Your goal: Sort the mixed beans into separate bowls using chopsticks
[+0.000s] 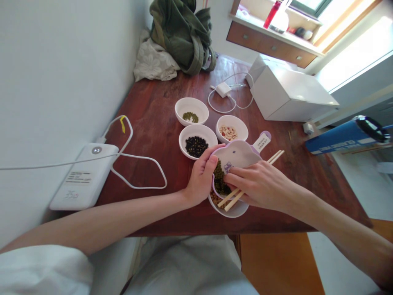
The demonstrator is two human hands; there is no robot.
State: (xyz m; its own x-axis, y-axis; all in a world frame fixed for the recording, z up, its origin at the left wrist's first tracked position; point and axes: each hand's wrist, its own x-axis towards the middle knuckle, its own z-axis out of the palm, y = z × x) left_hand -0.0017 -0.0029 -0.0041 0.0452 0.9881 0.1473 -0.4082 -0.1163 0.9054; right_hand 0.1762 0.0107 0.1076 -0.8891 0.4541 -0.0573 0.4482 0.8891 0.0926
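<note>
My left hand (201, 176) grips the rim of a purple-edged bowl with a short handle (241, 153), which is tilted to the left. Green beans (219, 178) are heaped at its left side. In my right hand (264, 186) is a pair of wooden chopsticks (274, 157), tips toward me, while the fingertips reach into the bowl beside the beans. Partly hidden underneath stands a white bowl (236, 213) of tan beans. Just beyond are three white bowls: one with black beans (196, 146), one with a few green beans (190, 117), one with peanut-like pieces (228, 132).
A white power bank (84, 176) with a looped cable lies at the left by the wall. Farther back are a charger (223, 89) with its cord, a white box (291, 90) and a green bag (184, 37). A blue bottle (344, 135) is at the right edge.
</note>
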